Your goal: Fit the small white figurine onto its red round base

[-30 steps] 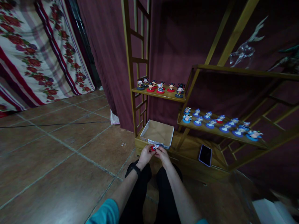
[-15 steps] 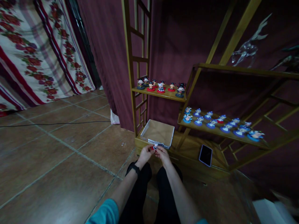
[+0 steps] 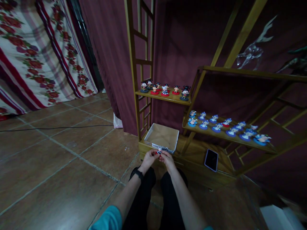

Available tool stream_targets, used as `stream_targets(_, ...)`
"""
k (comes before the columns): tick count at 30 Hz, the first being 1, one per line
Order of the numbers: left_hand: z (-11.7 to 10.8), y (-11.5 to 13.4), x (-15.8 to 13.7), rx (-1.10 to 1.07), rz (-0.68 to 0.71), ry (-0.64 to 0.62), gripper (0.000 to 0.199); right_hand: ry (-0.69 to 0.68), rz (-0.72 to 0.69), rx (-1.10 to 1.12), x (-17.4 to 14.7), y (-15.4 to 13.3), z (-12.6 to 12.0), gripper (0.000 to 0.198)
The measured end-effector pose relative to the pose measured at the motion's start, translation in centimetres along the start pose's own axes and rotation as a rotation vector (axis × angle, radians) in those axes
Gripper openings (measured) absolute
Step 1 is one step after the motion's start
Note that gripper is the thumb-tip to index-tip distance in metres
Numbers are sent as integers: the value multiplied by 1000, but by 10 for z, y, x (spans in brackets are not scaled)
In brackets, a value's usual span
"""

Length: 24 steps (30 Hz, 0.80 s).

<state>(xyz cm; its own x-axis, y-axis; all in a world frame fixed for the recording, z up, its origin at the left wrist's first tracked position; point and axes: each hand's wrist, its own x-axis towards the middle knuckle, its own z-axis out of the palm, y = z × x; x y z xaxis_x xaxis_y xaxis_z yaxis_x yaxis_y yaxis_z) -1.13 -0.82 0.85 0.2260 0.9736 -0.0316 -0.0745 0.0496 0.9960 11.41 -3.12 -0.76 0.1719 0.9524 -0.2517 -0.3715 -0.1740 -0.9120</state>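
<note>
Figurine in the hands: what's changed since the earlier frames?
The held figurine has turned from leaning sideways to more upright. The left hand and right hand have kept hold of it; nothing was let go. The shelf figurines, open box and dark-screened device stayed put.

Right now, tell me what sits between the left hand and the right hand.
In the head view, a small figurine with red at its base sits between the left hand and right hand, held in both hands' fingers.
</note>
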Motion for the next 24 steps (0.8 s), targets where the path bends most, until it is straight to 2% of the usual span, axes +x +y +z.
stream_targets(14, 2, 10, -6, -95, -61, -10, 32, -33, -22, -43, 0, -3, 0, 50)
stream_targets(24, 1, 7, -3, -79, -32, 3, 29, -73, -6, -52, 3, 2, -1, 52)
